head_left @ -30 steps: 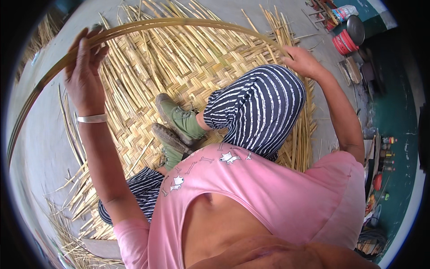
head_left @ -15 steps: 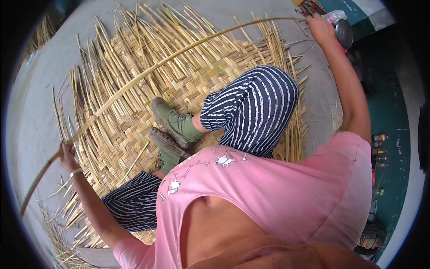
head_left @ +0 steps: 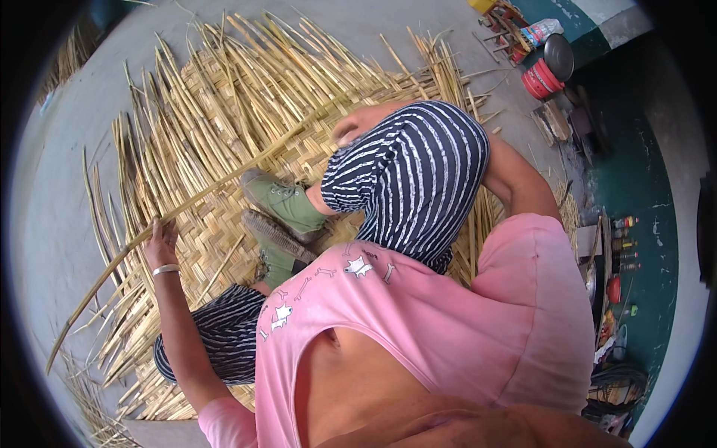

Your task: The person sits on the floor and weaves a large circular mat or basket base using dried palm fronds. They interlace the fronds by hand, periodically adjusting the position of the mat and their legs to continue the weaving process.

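Observation:
A long, bowed reed strip [head_left: 216, 185] runs from the lower left, up over the woven mat [head_left: 239, 224], to the mat's upper middle. My left hand [head_left: 160, 245], with a pale bracelet at its wrist, pinches the strip at the mat's left side. Beyond my raised right knee, my right hand [head_left: 366, 122] is low over the mat, close to the strip's far part. Motion smears its fingers, and the knee hides part of that forearm. The mat has a herringbone weave, with loose reed ends [head_left: 246, 56] sticking out along its far and left edges.
I sit on the mat, my green shoes [head_left: 280, 209] near its middle. On the right are a red bucket [head_left: 540, 80], a dark round pan [head_left: 559, 57], wood blocks [head_left: 551, 123] and small bottles [head_left: 625, 244] along a green wall. Loose reeds [head_left: 97, 411] lie at the lower left.
My right hand has come from the far upper right down and left to beyond my knee. My left hand has moved right and slightly up, and the strip now lies lower across the mat.

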Available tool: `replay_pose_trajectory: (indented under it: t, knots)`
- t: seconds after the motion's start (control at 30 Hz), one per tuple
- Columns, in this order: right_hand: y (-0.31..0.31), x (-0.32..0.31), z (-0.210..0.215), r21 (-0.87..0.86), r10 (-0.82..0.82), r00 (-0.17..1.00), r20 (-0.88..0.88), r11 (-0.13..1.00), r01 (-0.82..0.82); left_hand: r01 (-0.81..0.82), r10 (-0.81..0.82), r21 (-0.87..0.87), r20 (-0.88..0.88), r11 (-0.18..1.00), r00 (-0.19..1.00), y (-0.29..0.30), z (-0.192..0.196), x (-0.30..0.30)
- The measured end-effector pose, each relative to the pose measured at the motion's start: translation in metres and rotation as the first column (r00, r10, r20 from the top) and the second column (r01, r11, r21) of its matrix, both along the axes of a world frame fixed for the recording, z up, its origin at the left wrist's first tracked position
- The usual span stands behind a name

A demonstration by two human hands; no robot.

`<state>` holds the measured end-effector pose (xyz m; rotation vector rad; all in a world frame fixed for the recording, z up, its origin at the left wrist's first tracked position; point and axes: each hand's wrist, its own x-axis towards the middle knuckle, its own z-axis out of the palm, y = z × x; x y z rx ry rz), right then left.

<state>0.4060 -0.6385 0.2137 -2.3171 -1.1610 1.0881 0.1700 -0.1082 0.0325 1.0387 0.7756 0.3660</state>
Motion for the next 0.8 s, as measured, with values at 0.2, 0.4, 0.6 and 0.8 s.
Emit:
replay_pose_trajectory:
  t: [0.2,0.4,0.6,0.8]
  knots:
    - [0.056,-0.056,0.082,0.057,0.211,0.964,-0.159,0.977,-0.204,0.030,-0.022,-0.098,0.083,0.995,0.996,-0.006,-0.008,-0.004]
    - [0.091,-0.058,0.050,0.090,0.378,0.860,-0.344,0.924,-0.370,0.114,-0.079,-0.262,0.142,0.958,0.987,-0.026,-0.017,-0.014]
    - [0.141,-0.052,-0.006,0.172,0.117,0.992,0.039,0.978,-0.122,0.175,-0.084,-0.261,0.325,0.950,0.942,-0.022,-0.009,-0.034]
    - [0.173,0.045,-0.144,0.303,0.121,0.705,0.699,0.843,-0.444,0.310,-0.169,-0.237,0.476,0.921,0.863,-0.014,0.002,-0.033]
